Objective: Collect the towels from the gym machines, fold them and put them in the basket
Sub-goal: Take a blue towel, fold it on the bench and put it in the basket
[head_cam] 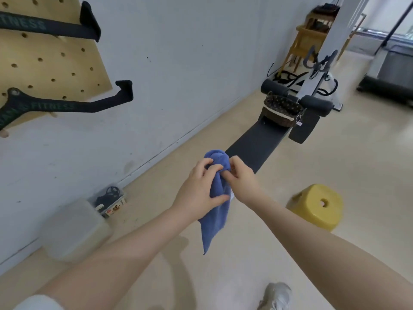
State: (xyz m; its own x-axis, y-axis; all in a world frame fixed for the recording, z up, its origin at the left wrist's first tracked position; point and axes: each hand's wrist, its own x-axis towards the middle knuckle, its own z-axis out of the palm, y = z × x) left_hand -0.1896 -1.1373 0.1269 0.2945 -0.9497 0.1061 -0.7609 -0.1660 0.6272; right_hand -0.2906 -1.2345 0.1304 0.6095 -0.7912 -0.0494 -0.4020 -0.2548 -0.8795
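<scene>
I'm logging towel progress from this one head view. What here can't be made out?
- Inside of the basket on the bench: its rim hides any towels, head view.
- Top of the blue towel: bunched between the left hand and right hand, so the fold state is unclear.
- Label on the small box by the wall: too small to read.

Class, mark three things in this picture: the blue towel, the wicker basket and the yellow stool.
blue towel (pixel 213 222): head view, on the hanging lower part below the hands.
wicker basket (pixel 282 108): head view, on its dark inner lining, atop the bench.
yellow stool (pixel 312 203): head view, on its top surface, beside the hole.
</scene>
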